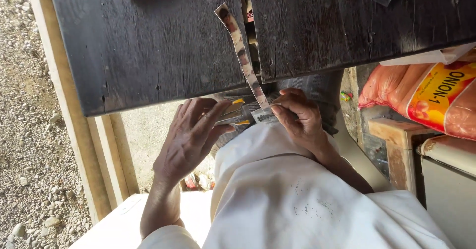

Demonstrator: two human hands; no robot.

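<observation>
The left hand [191, 132] grips yellow-handled scissors [233, 114], blades pointing right. The right hand [297, 117] pinches a long paper strip [242, 53], which runs up-left over the dark counter [148, 45].

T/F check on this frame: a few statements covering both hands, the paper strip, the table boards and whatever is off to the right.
1. The left hand holds a tool with yellow-tipped handles. True.
2. The right hand rests flat on the dark table boards. False: it is below the board edge, fingers pinching the lower end of the paper strip.
3. The strip rises along the gap between the two boards. True.
4. A blue bucket stands at the right. False: an orange mesh sack with a yellow label lies there.
5. The ground at far left is gravel. True.
</observation>
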